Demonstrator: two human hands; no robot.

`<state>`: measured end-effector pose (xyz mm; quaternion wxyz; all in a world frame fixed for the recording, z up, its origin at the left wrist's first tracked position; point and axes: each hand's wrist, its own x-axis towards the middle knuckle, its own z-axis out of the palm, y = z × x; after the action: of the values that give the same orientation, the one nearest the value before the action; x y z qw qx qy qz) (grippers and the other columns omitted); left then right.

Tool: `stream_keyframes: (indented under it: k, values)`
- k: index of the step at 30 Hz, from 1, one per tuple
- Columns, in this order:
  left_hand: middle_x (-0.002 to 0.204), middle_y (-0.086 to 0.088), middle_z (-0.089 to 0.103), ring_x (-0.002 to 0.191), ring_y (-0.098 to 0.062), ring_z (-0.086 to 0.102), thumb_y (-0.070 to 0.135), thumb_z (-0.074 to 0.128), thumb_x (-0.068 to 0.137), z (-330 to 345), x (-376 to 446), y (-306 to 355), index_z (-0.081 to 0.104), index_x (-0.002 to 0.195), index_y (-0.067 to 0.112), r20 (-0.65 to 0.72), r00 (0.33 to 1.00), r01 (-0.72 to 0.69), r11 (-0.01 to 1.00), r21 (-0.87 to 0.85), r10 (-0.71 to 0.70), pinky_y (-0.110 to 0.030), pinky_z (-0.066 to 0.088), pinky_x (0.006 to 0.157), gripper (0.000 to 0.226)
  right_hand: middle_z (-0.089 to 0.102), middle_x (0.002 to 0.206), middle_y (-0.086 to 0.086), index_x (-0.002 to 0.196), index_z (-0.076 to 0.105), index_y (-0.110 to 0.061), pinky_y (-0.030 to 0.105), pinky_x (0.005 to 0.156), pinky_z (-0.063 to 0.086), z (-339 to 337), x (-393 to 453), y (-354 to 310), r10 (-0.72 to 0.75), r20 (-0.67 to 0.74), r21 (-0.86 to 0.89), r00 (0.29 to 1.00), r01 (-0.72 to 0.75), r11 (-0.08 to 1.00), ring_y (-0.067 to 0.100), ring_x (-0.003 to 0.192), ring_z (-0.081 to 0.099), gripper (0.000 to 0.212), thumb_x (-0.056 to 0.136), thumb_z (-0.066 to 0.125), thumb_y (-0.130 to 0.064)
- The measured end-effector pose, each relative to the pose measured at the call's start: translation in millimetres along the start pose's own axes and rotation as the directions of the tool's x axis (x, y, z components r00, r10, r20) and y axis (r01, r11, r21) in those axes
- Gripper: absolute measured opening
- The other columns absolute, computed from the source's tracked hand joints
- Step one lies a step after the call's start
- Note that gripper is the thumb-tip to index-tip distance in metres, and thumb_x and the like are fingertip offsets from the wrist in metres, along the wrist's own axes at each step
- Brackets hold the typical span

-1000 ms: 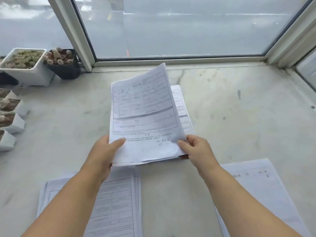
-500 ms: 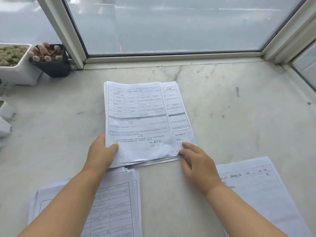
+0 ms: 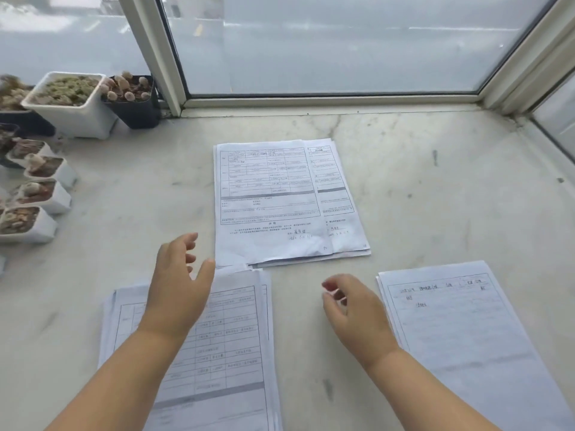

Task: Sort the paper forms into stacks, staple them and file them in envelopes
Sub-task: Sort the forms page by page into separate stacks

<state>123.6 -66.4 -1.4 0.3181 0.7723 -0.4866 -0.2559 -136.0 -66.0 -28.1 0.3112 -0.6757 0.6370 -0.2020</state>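
The left hand (image 3: pixel 179 289) and its forearm cover the middle of the near-left stack (image 3: pixel 236 343), whose lower end is cut by the 6 o'clock edge. The near-right stack (image 3: pixel 460 337) runs out at 5 o'clock. The printed text on the far stack (image 3: pixel 270 200) is too small to read. The pots (image 3: pixel 34 194) at 9 o'clock are partly cut off.

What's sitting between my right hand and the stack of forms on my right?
Nothing visible. The right hand hovers empty over bare marble sill, just beside the left edge of the right stack. No pot, stapler or other paper lies in that gap.
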Motion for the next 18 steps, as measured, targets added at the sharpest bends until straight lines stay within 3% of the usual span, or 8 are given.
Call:
stream_keyframes:
  k: [3,6,9,14,18]
  values:
    - [0.107,0.013,0.054,0.095,-0.001,0.053,0.012,0.061,0.09,-12,-69,-18,0.057,0.112,0.026,0.034,0.991,-0.129,0.992,0.011,0.129,-0.016,0.042,0.078,0.027,0.064,0.073,-0.006,0.098,0.061,-0.028,0.016,0.065,0.046,22,-57,-14,0.157,0.221,0.133,0.963,-0.189,0.973,0.004,0.068,0.058,0.008,0.091,0.059,-0.024]
    - [0.1,0.022,0.054,0.098,-0.001,0.053,0.013,0.064,0.088,-19,-144,-38,0.059,0.099,0.032,0.123,0.971,-0.211,0.977,0.032,0.206,-0.01,0.041,0.079,0.023,0.065,0.074,0.003,0.104,0.054,-0.032,0.021,0.064,0.048,37,-112,-24,0.203,0.381,0.134,0.902,-0.271,0.953,0.01,0.066,0.059,0.015,0.09,0.058,-0.028]
    - [0.104,0.026,0.052,0.102,0.002,0.053,0.035,0.058,0.083,-18,-206,-57,0.058,0.095,0.036,0.205,0.951,-0.238,0.971,0.013,0.23,-0.007,0.038,0.086,0.012,0.063,0.077,-0.001,0.114,0.049,-0.031,0.018,0.066,0.045,43,-152,-27,0.222,0.418,0.111,0.881,-0.292,0.95,0.006,0.068,0.057,0.029,0.088,0.062,-0.032]
    - [0.122,0.029,0.044,0.12,0.009,0.041,0.055,0.055,0.074,-5,-248,-73,0.062,0.1,0.035,0.284,0.938,-0.198,0.98,-0.034,0.199,0.0,0.024,0.097,0.033,0.063,0.086,-0.003,0.137,0.036,-0.034,0.015,0.066,0.044,39,-176,-28,0.18,0.484,0.142,0.856,-0.28,0.949,0.007,0.073,0.059,0.067,0.08,0.071,-0.028]
    - [0.13,0.035,0.034,0.127,0.014,0.031,0.058,0.057,0.072,-4,-250,-78,0.062,0.112,0.031,0.33,0.92,-0.221,0.975,-0.002,0.21,0.002,0.019,0.098,0.049,0.062,0.087,-0.002,0.142,0.032,-0.045,0.017,0.067,0.046,35,-181,-23,0.07,0.535,0.201,0.842,-0.208,0.957,0.005,0.066,0.057,0.078,0.081,0.07,-0.015]
